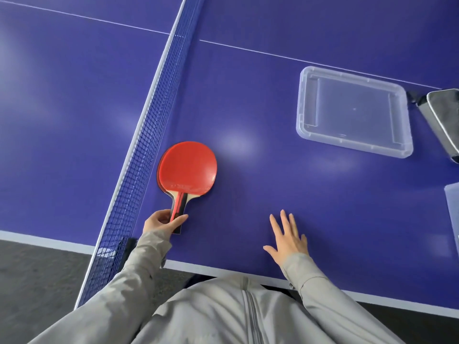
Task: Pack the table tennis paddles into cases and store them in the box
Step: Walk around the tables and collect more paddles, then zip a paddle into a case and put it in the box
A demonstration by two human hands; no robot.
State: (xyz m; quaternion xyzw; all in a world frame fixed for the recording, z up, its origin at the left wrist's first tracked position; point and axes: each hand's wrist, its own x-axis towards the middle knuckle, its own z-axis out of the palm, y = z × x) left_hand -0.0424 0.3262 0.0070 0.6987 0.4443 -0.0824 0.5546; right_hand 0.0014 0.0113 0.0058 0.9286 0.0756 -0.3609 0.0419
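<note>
Table (pixel 273 100) blue, net (pixel 139 155) beside paddles (pixel 188 168); dark floor (pixel 37 274) below.

No writing can be read anywhere; the red rubber table tennis paddle (pixel 188 168), left of frame centre, bears a faint embossed mark near its handle, too blurred to make out.

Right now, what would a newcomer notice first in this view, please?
The red paddles, stacked beside the net, stand out against the blue table; the left hand grips their handles. The right hand lies flat and open nearby. A clear plastic box sits far right.
</note>
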